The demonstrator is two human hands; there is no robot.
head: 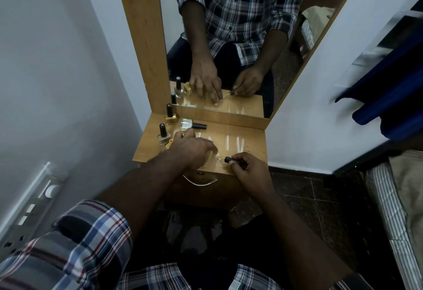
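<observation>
My left hand (193,148) lies flat on the wooden dresser top (242,143), fingers spread and straight. My right hand (248,168) pinches the black cap of a nail polish brush (230,159); its yellow-tipped bristles point left at my left hand's fingertips. A small open yellow polish bottle (169,145) stands just left of my left hand, partly hidden by it.
Three more polish bottles sit at the top's left: a black-capped clear one (163,135), a yellow one (169,116), a clear one lying on its side (191,124). A mirror (240,37) rises behind. A drawer handle (199,181) is below. A bed (398,209) is at right.
</observation>
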